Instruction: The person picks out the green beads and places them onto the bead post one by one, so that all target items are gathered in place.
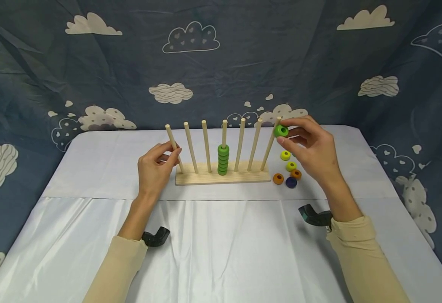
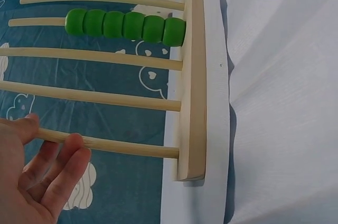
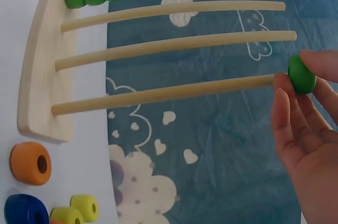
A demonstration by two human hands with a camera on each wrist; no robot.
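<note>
A wooden peg rack (image 1: pixel 222 178) stands on the white table, its several upright pegs rising from one long base. The middle peg carries a stack of green beads (image 1: pixel 223 160); the other pegs are bare. My left hand (image 1: pixel 154 168) pinches the leftmost peg (image 2: pixel 127 147) between thumb and fingers, near its upper part. My right hand (image 1: pixel 310 145) pinches a single green bead (image 3: pixel 302 75) by its edges. That bead is right at the top end of the rightmost peg (image 3: pixel 158 95), and its hole shows in the head view.
Right of the base lie loose beads: two yellow ones, the nearer yellow bead (image 1: pixel 291 166) among them, orange beads (image 1: pixel 278 179) and a dark blue bead (image 1: pixel 291 182). A dark cloud-print cloth (image 1: pixel 190 71) hangs behind the table (image 1: pixel 221 244).
</note>
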